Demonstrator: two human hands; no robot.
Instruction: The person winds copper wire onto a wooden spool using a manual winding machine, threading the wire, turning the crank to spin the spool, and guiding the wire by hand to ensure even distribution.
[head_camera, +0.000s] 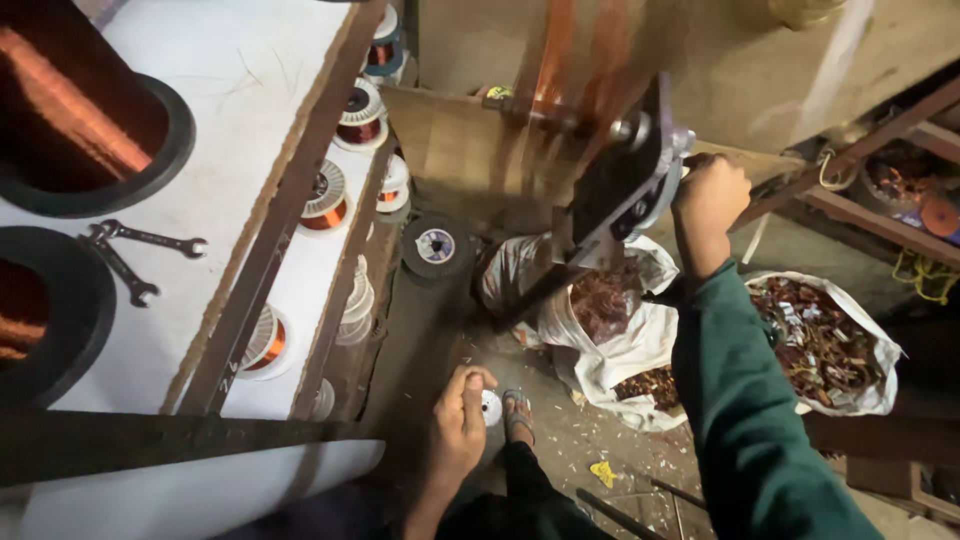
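My right hand (708, 203), in a green sleeve, is raised and closed around the crank handle of a winding machine (625, 185), whose copper coil above is blurred with motion. My left hand (459, 420) hangs low by my knee, fingers curled around a small white spool (491, 407). Below it my sandalled foot (518, 413) rests on the dusty floor.
Two large spools of copper wire (70, 120) and two spanners (130, 250) lie on a white bench at left. Smaller wire reels (328, 198) line the shelves beside it. White sacks of scrap copper (610, 310) and mixed scrap (825, 340) sit on the floor.
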